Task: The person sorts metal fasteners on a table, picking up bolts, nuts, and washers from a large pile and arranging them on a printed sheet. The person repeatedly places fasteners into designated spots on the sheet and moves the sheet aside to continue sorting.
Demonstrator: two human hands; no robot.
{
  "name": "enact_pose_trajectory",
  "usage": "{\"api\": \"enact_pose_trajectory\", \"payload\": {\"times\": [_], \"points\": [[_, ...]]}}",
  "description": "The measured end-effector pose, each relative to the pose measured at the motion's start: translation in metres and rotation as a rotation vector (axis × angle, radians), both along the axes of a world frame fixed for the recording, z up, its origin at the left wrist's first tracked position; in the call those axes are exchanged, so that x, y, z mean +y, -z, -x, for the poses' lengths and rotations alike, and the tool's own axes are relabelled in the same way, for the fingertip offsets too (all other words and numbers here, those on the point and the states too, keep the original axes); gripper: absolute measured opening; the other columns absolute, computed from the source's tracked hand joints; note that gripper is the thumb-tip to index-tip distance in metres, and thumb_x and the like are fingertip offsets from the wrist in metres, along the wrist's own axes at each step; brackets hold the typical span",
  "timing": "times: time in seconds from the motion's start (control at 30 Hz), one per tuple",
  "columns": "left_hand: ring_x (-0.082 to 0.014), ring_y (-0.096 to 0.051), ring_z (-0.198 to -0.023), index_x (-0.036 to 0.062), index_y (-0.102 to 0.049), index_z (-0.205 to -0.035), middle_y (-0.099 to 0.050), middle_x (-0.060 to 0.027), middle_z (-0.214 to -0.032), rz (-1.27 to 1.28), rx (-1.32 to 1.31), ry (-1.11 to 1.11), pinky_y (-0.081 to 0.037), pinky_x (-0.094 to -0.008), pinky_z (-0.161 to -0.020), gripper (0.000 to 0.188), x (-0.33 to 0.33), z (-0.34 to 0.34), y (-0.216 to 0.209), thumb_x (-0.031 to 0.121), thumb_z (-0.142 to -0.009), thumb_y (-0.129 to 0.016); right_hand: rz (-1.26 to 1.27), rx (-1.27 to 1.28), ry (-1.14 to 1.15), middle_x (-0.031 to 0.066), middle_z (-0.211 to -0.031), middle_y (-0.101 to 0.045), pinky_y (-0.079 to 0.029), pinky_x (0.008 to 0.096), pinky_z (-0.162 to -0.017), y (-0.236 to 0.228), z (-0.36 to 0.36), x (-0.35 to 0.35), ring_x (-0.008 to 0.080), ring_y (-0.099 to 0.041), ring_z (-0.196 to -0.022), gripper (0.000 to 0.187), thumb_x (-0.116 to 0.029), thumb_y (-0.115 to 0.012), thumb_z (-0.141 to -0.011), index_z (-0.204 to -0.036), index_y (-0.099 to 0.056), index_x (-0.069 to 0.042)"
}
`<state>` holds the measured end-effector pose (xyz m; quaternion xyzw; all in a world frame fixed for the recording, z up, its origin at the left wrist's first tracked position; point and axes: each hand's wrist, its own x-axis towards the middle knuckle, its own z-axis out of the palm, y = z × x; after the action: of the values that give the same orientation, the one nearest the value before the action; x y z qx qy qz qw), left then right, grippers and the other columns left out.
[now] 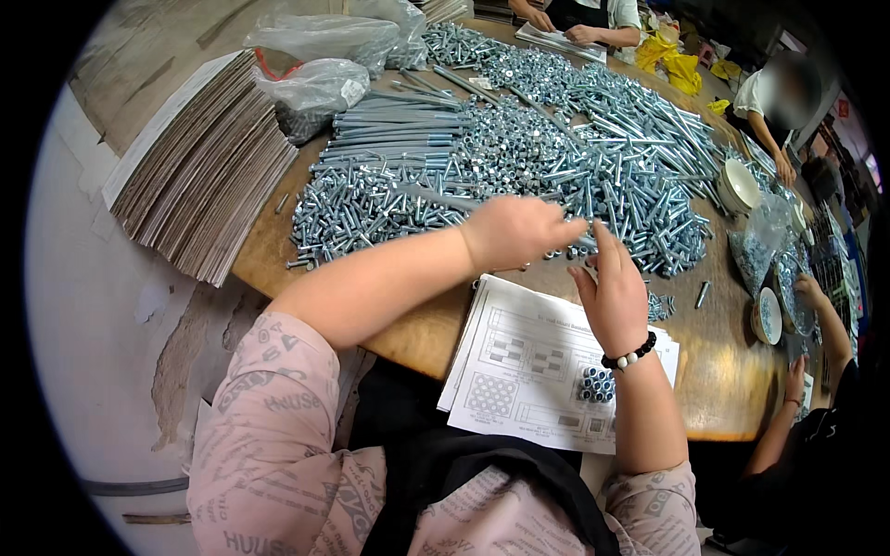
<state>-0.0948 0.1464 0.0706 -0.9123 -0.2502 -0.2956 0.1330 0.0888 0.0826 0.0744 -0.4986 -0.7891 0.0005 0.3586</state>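
Note:
My left hand reaches across the pile with its fingers curled round a long bolt. The bolt's blurred grey shank sticks out to the left of the hand, and its other end shows near my right hand. My right hand, with a beaded bracelet at the wrist, is raised with fingers stretched and the thumb apart. Its fingertips are close to the left hand; whether they touch the bolt is unclear. Below lie printed sheets with drawings, and a small block of nuts stands on them beside my right wrist.
Heaps of short bolts, loose nuts and stacked long bolts cover the wooden table. Cardboard sheets and plastic bags are at left. Bowls stand at right, where other people's hands work.

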Motion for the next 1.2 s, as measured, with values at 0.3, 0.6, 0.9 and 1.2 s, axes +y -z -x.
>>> {"api": "enact_pose_trajectory", "payload": {"times": [0.3,0.6,0.9,1.2], "points": [[-0.0252,-0.060,-0.069,0.0040,-0.046,-0.108,-0.057,-0.0078,-0.076,0.367,0.057,0.023,-0.050,-0.0360,-0.055,0.028,-0.048,-0.045,0.023,0.017,-0.083,-0.051,0.031,-0.271,-0.016,0.0078,-0.070,-0.058,-0.045,0.0371,-0.055,-0.002,-0.040,-0.028,0.0272,-0.057,-0.065,0.018,-0.020,-0.065,-0.075,-0.086,-0.057,-0.009],[-0.0270,-0.057,-0.077,0.0074,-0.057,-0.079,-0.055,-0.0069,-0.079,0.460,0.110,-0.187,-0.047,-0.0380,-0.066,0.014,-0.045,0.009,0.046,0.017,-0.071,-0.064,0.321,-0.059,0.125,0.0096,-0.079,-0.058,-0.045,0.0354,-0.061,0.027,-0.136,-0.042,0.0284,-0.057,-0.072,0.018,-0.015,-0.068,-0.074,-0.088,-0.062,-0.007],[-0.0264,-0.057,-0.082,0.0070,-0.061,-0.086,-0.055,-0.0084,-0.084,0.826,0.027,-0.248,-0.046,-0.0369,-0.072,0.023,-0.081,0.018,0.057,0.023,-0.072,-0.068,0.453,-0.134,0.208,0.0089,-0.081,-0.058,-0.046,0.0329,-0.066,0.062,-0.170,-0.064,0.0252,-0.058,-0.076,0.018,-0.012,-0.071,-0.070,-0.086,-0.066,-0.007],[-0.0249,-0.059,-0.083,0.0034,-0.065,-0.093,-0.063,-0.0099,-0.086,0.977,-0.117,-0.136,-0.046,-0.0330,-0.074,0.022,-0.070,0.036,0.062,0.011,-0.073,-0.066,0.579,0.062,0.288,0.0100,-0.084,-0.060,-0.046,0.0323,-0.071,0.061,-0.184,-0.065,0.0257,-0.058,-0.081,0.011,-0.008,-0.063,-0.075,-0.084,-0.066,-0.004]]}}
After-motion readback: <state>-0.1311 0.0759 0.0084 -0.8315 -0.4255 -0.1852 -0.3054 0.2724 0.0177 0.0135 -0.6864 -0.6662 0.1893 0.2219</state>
